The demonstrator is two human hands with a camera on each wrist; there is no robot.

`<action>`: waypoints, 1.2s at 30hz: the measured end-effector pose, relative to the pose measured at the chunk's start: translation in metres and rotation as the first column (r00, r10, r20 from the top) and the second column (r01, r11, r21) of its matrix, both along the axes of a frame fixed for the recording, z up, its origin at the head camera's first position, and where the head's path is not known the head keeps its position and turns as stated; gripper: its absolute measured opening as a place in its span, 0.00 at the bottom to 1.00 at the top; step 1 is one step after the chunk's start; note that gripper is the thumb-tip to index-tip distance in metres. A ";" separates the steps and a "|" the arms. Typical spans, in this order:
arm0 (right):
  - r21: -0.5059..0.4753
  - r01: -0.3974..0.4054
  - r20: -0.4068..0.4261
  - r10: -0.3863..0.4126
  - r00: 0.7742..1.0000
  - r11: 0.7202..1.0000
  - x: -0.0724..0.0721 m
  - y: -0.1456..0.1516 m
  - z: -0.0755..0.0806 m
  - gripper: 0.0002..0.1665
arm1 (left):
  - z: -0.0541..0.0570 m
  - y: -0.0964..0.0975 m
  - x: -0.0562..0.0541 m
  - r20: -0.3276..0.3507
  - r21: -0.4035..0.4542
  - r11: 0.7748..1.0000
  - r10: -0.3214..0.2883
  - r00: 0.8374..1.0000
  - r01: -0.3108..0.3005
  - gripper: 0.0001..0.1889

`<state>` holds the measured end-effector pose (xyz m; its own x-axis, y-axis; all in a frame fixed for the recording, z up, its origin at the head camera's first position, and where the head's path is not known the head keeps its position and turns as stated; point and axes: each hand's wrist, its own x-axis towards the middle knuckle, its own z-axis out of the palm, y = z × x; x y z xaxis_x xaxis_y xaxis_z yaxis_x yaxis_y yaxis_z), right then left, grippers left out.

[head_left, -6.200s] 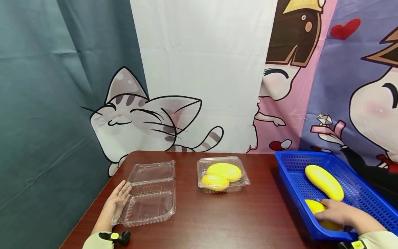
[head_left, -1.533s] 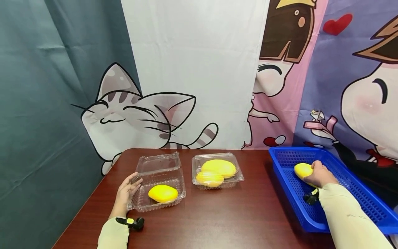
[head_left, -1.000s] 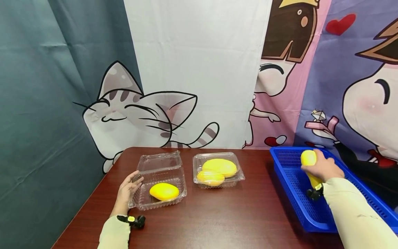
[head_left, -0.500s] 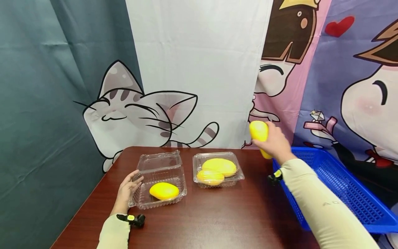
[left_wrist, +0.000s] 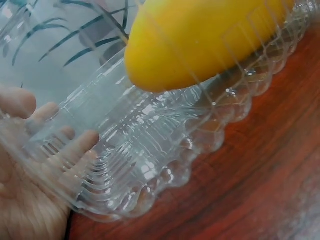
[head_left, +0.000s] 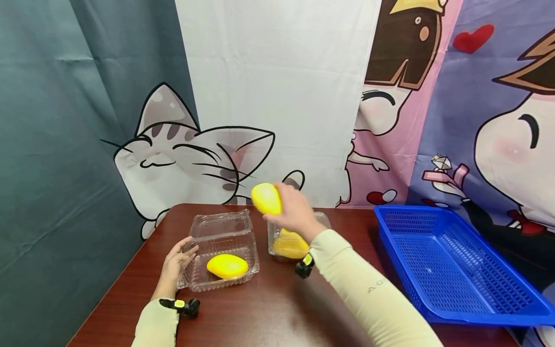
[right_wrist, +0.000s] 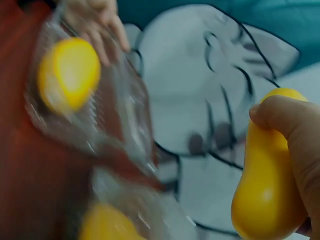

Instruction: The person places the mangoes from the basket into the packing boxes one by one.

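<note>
My right hand (head_left: 297, 211) grips a long yellow mango (head_left: 266, 198) in the air, above and between two clear plastic boxes. In the right wrist view the thumb (right_wrist: 280, 114) lies along the upper part of that mango. On the left, a clear clamshell box (head_left: 197, 277) stands with its lid (head_left: 221, 223) folded back, one mango (head_left: 227, 266) inside. My left hand (head_left: 173, 267) rests against its left side, fingers loosely extended. The left wrist view shows those fingers (left_wrist: 82, 145) through the plastic.
A second clear box (head_left: 272, 236), its lid down, holds yellow mangoes (head_left: 289, 245); my right hand partly covers it. The blue mesh basket (head_left: 416, 284) stands at the right on the dark red table (head_left: 260, 313). A cartoon cloth (head_left: 277, 86) hangs behind.
The right hand has lifted the long mango from the blue basket and carried it left. Since the earliest frame, another mango has gone from the basket into the open box, which has shifted slightly.
</note>
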<state>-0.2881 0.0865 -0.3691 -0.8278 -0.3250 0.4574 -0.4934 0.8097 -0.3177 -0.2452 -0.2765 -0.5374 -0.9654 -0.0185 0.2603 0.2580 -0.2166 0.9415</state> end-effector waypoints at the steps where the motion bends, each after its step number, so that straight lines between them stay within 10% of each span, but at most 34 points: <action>1: 0.020 -0.015 0.000 0.015 1.000 1.000 0.003 -0.011 -0.003 0.51 | 0.001 -0.001 0.000 0.009 -0.005 1.000 0.006 1.000 -0.006 0.31; 16: 0.116 -0.144 0.087 0.134 0.987 0.983 0.024 -0.111 -0.066 0.54 | 0.003 -0.003 -0.001 0.071 -0.027 0.998 0.056 0.996 -0.054 0.29; 36: 0.131 -0.229 0.218 0.197 0.956 0.965 0.018 -0.121 -0.105 0.36 | 0.005 0.004 -0.003 0.130 -0.066 0.994 0.099 0.987 -0.091 0.31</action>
